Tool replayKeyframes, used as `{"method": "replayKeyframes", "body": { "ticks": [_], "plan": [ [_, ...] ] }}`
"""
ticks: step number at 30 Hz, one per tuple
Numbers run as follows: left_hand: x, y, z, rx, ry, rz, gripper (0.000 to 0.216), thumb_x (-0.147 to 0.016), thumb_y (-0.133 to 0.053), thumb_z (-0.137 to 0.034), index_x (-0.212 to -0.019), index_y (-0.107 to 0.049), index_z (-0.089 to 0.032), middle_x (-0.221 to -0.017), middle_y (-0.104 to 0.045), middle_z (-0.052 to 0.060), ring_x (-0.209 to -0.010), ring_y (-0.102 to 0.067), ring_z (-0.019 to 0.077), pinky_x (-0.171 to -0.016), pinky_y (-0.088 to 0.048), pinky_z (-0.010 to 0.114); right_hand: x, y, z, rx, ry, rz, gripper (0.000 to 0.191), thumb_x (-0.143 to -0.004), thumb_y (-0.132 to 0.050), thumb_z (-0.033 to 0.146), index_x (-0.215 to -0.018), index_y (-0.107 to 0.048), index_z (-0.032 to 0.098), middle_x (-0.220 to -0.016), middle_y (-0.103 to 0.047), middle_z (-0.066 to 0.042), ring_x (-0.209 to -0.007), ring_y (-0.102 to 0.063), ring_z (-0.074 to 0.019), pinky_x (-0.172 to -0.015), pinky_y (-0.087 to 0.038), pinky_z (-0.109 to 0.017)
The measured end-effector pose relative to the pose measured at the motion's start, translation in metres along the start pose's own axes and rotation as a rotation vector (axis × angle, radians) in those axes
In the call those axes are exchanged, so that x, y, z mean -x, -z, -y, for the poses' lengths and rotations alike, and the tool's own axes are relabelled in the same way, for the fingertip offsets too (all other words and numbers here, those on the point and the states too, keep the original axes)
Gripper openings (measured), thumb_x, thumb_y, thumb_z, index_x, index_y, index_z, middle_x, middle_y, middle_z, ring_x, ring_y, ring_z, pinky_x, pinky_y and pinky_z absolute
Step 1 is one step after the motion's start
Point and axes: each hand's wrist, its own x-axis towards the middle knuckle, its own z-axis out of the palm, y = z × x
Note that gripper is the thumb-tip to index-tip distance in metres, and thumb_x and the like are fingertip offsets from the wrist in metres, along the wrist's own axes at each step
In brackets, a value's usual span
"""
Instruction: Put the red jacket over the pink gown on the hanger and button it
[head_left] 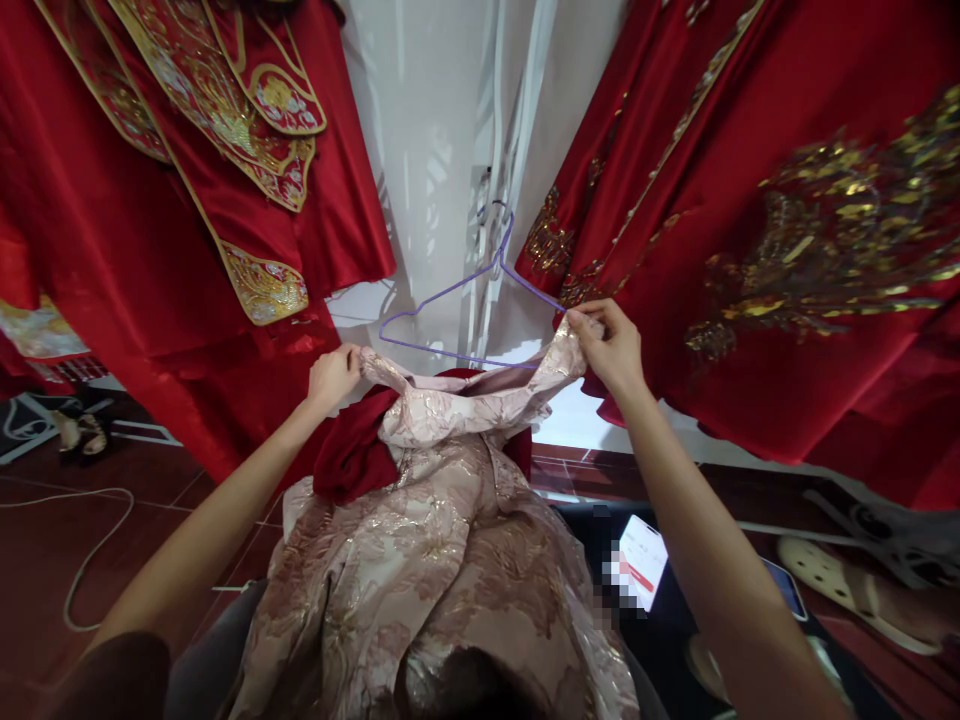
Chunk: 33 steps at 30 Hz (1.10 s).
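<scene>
A pale pink brocade dress (442, 500) with a gold sheen spreads over my lap, its neckline raised in front of me. At the left end of the neckline, my left hand (332, 378) pinches the dress edge. My right hand (613, 345) is closed on the opposite shoulder, thumb and fingers pressed together. A thin purple hanger (442, 298) stands behind the neckline. Its right end disappears behind the cloth near my right hand, while its left end shows apart from the dress. Dark red fabric (356, 450) lies against the dress on the left.
Red embroidered garments hang at left (247, 230) and right (750, 250), with a white curtain (420, 120) between. A lit phone (641, 562) rests on a dark surface at right. A cable (112, 490) crosses the floor. A clog-wearing foot (840, 585) is at far right.
</scene>
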Motion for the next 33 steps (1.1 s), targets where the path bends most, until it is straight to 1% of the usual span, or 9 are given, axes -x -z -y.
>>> {"method": "replayKeyframes", "body": {
  "ticks": [3, 9, 12, 16, 18, 23, 27, 30, 33],
  "plan": [
    [-0.014, 0.005, 0.003, 0.023, 0.001, -0.039, 0.037, -0.091, -0.032, -0.033, -0.107, -0.061, -0.019, -0.098, -0.070, 0.011, -0.091, -0.065, 0.0257, -0.072, -0.043, 0.030, -0.002, -0.001, -0.003, -0.033, -0.029, 0.006, 0.026, -0.078, -0.059, 0.047, -0.086, -0.064, 0.022, -0.072, -0.062, 0.000, -0.068, -0.056, -0.0165, -0.065, -0.044, -0.029],
    [-0.022, 0.014, -0.018, 0.036, -0.062, -0.093, 0.039, -0.092, -0.030, -0.037, -0.110, -0.061, -0.021, -0.101, -0.070, 0.009, -0.092, -0.064, 0.0235, -0.076, -0.043, 0.029, -0.002, 0.001, -0.001, -0.044, -0.040, 0.002, 0.024, -0.077, -0.060, 0.045, -0.085, -0.065, 0.023, -0.073, -0.064, -0.001, -0.068, -0.057, -0.0171, -0.067, -0.045, -0.030],
    [-0.022, 0.013, -0.019, -0.002, -0.054, -0.064, 0.038, -0.091, -0.032, -0.038, -0.109, -0.062, -0.021, -0.100, -0.070, 0.010, -0.092, -0.065, 0.0251, -0.075, -0.044, 0.030, -0.002, 0.002, -0.001, -0.044, -0.048, 0.007, 0.024, -0.077, -0.061, 0.045, -0.085, -0.065, 0.023, -0.074, -0.065, -0.001, -0.069, -0.058, -0.0178, -0.068, -0.045, -0.031],
    [-0.025, 0.007, -0.009, -0.054, 0.007, 0.016, 0.036, -0.089, -0.036, -0.036, -0.104, -0.065, -0.020, -0.100, -0.070, 0.013, -0.092, -0.065, 0.0280, -0.073, -0.046, 0.033, -0.004, 0.001, -0.003, -0.066, -0.063, 0.011, 0.024, -0.076, -0.062, 0.045, -0.084, -0.065, 0.023, -0.072, -0.064, 0.000, -0.067, -0.057, -0.0171, -0.066, -0.045, -0.031],
    [-0.026, 0.004, -0.005, -0.051, 0.022, 0.020, 0.036, -0.089, -0.036, -0.034, -0.104, -0.065, -0.020, -0.101, -0.069, 0.013, -0.093, -0.065, 0.0287, -0.073, -0.046, 0.033, -0.004, 0.000, -0.005, -0.075, -0.063, 0.012, 0.024, -0.076, -0.062, 0.045, -0.084, -0.065, 0.023, -0.071, -0.064, 0.000, -0.065, -0.057, -0.0166, -0.064, -0.045, -0.030],
    [-0.026, 0.006, -0.007, -0.054, 0.023, -0.073, 0.039, -0.091, -0.031, -0.037, -0.109, -0.061, -0.019, -0.093, -0.070, 0.014, -0.087, -0.065, 0.0297, -0.071, -0.044, 0.034, -0.005, 0.001, -0.005, -0.071, -0.056, 0.011, 0.024, -0.076, -0.062, 0.045, -0.085, -0.065, 0.023, -0.071, -0.064, 0.000, -0.066, -0.057, -0.0170, -0.065, -0.045, -0.030],
    [-0.028, 0.014, -0.015, -0.019, -0.053, -0.126, 0.039, -0.093, -0.028, -0.037, -0.107, -0.060, -0.021, -0.094, -0.070, 0.012, -0.088, -0.065, 0.0273, -0.071, -0.043, 0.032, -0.004, 0.002, -0.003, -0.081, -0.048, 0.009, 0.024, -0.076, -0.062, 0.046, -0.085, -0.065, 0.024, -0.072, -0.064, 0.000, -0.066, -0.057, -0.0170, -0.065, -0.045, -0.030],
    [-0.031, 0.018, -0.018, 0.000, -0.082, -0.137, 0.037, -0.093, -0.029, -0.037, -0.108, -0.060, -0.021, -0.098, -0.070, 0.011, -0.092, -0.064, 0.0258, -0.072, -0.042, 0.031, -0.003, 0.003, -0.003, -0.072, -0.047, 0.005, 0.025, -0.076, -0.061, 0.047, -0.085, -0.066, 0.024, -0.072, -0.065, 0.000, -0.066, -0.057, -0.0172, -0.065, -0.045, -0.030],
    [-0.031, 0.017, -0.016, -0.010, -0.044, -0.125, 0.037, -0.092, -0.031, -0.036, -0.107, -0.060, -0.019, -0.096, -0.070, 0.012, -0.091, -0.064, 0.0260, -0.072, -0.042, 0.030, -0.004, 0.003, -0.003, -0.061, -0.048, 0.002, 0.026, -0.076, -0.062, 0.047, -0.085, -0.065, 0.023, -0.071, -0.064, 0.000, -0.065, -0.057, -0.0170, -0.064, -0.045, -0.030]
  ]
}}
